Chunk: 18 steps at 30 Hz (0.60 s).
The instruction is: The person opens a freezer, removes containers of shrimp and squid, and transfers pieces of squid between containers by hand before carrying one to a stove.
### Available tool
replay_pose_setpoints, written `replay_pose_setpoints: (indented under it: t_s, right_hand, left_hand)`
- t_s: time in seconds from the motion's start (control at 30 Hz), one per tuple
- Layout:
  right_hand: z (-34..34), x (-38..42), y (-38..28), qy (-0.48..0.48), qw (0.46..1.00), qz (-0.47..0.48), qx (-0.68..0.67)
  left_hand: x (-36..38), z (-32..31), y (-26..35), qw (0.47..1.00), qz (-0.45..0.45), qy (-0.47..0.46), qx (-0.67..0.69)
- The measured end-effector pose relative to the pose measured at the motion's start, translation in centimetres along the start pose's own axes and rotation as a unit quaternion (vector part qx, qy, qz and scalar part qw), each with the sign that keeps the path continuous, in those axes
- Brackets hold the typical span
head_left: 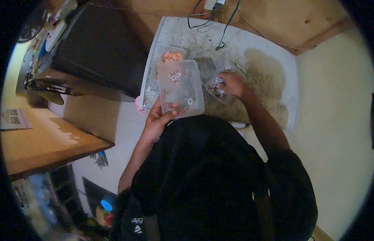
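My left hand point(158, 118) grips the near edge of a clear plastic container point(181, 87), holding it above a worn white board point(255, 48). A few small ring-shaped pieces lie inside it. My right hand point(232, 83) reaches into a smaller clear tub point(217, 87) full of small pale and purple pieces, fingers down among them. I cannot tell whether they pinch a piece. Behind the held container sits another tub with orange pieces point(169, 57). My dark clothing fills the lower middle of the view.
A dark box-like unit point(102, 48) stands left of the board. Cables point(219, 20) trail over the board's far edge. A wooden table point(46, 140) lies at lower left, with clutter beneath it. Pale floor point(335, 120) spreads to the right.
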State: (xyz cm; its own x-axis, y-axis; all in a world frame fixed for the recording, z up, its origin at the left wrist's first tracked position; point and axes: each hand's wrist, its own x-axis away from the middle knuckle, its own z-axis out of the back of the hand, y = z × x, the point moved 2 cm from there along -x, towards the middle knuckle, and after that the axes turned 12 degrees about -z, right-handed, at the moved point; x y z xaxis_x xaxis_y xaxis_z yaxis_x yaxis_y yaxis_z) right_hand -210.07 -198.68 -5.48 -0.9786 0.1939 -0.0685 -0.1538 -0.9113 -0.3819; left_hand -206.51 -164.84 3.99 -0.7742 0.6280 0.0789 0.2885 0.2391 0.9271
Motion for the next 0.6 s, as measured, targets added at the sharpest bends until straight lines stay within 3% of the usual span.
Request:
replay_pose_setpoints:
  t_s: [0.13,0.23,0.33,0.4,0.6]
  right_hand:
    - [0.1,-0.3,-1.3,-0.039,0.995,-0.079,0.046]
    - [-0.3,-0.4,-1.2,-0.043,0.997,-0.07,-0.01]
    - [-0.5,-0.7,-0.8,-0.031,0.999,-0.007,0.036]
    - [0.0,-0.6,-0.9,-0.082,0.993,0.034,0.072]
    - [-0.2,-1.2,-2.1,-0.094,0.99,0.032,0.097]
  left_hand:
    - [0.0,-0.5,0.3,1.0,-0.002,-0.001,-0.009]
    - [0.1,-0.2,0.1,1.0,0.006,0.01,-0.019]
    - [0.1,-0.3,0.3,1.0,0.003,0.005,-0.027]
    - [0.1,-0.3,0.1,1.0,-0.004,0.003,-0.024]
    - [0.0,0.1,-0.1,1.0,-0.013,-0.004,-0.026]
